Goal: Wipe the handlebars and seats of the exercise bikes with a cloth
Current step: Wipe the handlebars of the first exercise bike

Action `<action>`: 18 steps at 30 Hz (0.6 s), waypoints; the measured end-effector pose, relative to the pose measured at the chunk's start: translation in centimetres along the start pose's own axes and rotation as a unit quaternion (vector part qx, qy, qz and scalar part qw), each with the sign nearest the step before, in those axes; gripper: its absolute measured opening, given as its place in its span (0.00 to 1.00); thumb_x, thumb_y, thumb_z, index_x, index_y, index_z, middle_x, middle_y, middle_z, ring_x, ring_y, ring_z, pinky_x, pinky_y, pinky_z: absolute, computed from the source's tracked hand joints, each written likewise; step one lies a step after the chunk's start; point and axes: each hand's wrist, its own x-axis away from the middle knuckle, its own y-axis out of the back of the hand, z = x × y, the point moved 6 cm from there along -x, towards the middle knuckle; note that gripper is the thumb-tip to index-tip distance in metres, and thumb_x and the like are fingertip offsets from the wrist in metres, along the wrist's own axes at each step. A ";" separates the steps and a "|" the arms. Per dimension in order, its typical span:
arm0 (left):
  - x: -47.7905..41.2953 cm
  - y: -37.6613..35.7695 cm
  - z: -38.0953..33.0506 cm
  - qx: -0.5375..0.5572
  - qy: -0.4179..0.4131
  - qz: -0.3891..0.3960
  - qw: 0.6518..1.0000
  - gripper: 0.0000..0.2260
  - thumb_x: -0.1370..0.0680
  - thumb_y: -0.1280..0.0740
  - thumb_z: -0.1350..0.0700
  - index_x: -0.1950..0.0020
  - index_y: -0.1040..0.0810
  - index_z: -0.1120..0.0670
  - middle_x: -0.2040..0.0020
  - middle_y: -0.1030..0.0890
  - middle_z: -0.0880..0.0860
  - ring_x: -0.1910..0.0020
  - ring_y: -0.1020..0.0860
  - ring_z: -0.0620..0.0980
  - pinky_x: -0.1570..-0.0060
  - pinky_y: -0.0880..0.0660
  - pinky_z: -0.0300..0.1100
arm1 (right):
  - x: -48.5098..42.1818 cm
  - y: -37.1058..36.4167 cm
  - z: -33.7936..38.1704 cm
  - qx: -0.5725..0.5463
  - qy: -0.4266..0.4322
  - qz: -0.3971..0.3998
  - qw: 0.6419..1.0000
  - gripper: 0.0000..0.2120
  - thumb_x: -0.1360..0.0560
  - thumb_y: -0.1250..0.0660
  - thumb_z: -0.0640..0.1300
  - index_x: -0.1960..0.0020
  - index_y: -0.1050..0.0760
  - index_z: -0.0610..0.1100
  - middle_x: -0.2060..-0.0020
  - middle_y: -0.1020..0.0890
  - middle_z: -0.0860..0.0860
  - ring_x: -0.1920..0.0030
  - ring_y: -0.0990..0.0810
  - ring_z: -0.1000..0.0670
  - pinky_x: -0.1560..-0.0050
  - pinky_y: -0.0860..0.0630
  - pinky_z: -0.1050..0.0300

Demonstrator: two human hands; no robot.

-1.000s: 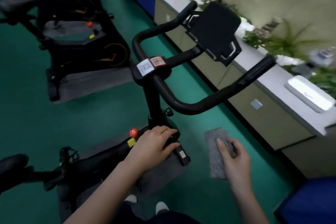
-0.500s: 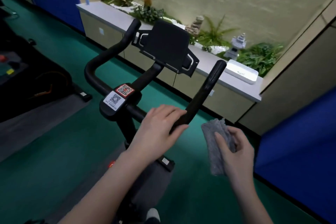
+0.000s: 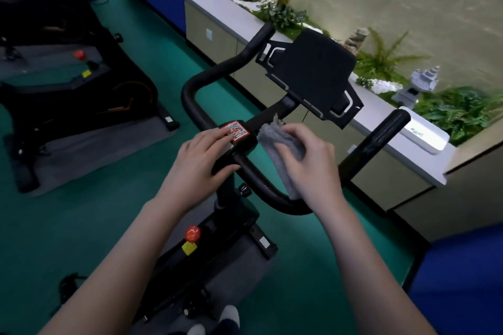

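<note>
My right hand grips the cloth on the handlebar. My left hand lies flat beside it, holding nothing. I should wrap the cloth around and slide outward.

So the right hand grips a crumpled grey cloth against the black curved handlebar, just beside the red QR sticker. The left hand rests flat over that sticker's edge.
</note>
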 end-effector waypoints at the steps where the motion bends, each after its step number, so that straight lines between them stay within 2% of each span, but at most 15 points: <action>1: 0.0 -0.1 0.2 0.004 -0.001 0.002 1.000 0.26 0.24 0.34 0.45 0.28 0.32 0.53 0.28 0.33 0.48 0.29 0.36 0.50 0.34 0.38 0.50 | -0.7 -0.8 0.4 0.051 0.028 0.028 0.998 0.08 0.25 0.33 0.47 0.47 0.23 0.51 0.60 0.21 0.56 0.55 0.21 0.51 0.56 0.23 0.50; 3: -0.1 -0.1 0.5 0.014 -0.003 0.007 1.000 0.26 0.24 0.33 0.47 0.28 0.33 0.51 0.27 0.34 0.46 0.28 0.37 0.48 0.33 0.39 0.49 | -1.6 -2.3 1.0 0.124 0.086 0.064 0.987 0.07 0.26 0.32 0.46 0.47 0.23 0.50 0.66 0.30 0.63 0.57 0.23 0.47 0.62 0.24 0.49; 5: -0.1 -0.1 0.8 0.028 -0.005 0.007 1.000 0.26 0.24 0.32 0.48 0.28 0.32 0.50 0.27 0.34 0.46 0.28 0.37 0.48 0.34 0.39 0.48 | -2.0 -3.8 0.9 0.120 0.105 0.113 0.981 0.07 0.26 0.31 0.43 0.48 0.22 0.48 0.67 0.35 0.66 0.55 0.24 0.47 0.62 0.25 0.50; 7: -0.1 0.1 1.2 0.046 -0.002 -0.007 0.999 0.24 0.25 0.31 0.51 0.29 0.30 0.52 0.28 0.33 0.49 0.29 0.36 0.51 0.33 0.36 0.50 | -1.9 -5.0 0.2 0.066 0.089 0.161 0.981 0.07 0.26 0.31 0.40 0.48 0.21 0.46 0.63 0.28 0.63 0.52 0.24 0.48 0.55 0.25 0.49; 10: 0.0 0.2 1.9 0.067 0.008 -0.024 0.997 0.23 0.25 0.30 0.54 0.31 0.28 0.54 0.29 0.31 0.52 0.31 0.34 0.54 0.33 0.35 0.52 | -1.2 -5.6 -0.7 0.004 0.061 0.180 0.982 0.07 0.25 0.31 0.39 0.47 0.21 0.44 0.53 0.19 0.52 0.49 0.22 0.49 0.48 0.26 0.53; 13: -0.1 0.1 2.0 0.099 0.008 -0.038 0.994 0.22 0.26 0.28 0.57 0.33 0.26 0.55 0.31 0.29 0.54 0.33 0.32 0.55 0.33 0.35 0.50 | -0.6 -5.4 -0.8 0.006 0.073 0.198 0.977 0.07 0.25 0.33 0.36 0.48 0.21 0.42 0.52 0.19 0.50 0.49 0.22 0.48 0.47 0.27 0.54; 18: 0.0 -0.1 2.1 0.123 0.013 -0.057 0.991 0.22 0.27 0.28 0.58 0.33 0.25 0.56 0.31 0.28 0.54 0.34 0.31 0.55 0.34 0.35 0.46 | 0.9 -3.4 -1.7 0.028 0.087 0.234 0.968 0.07 0.25 0.33 0.35 0.49 0.20 0.42 0.55 0.20 0.54 0.50 0.23 0.50 0.46 0.28 0.54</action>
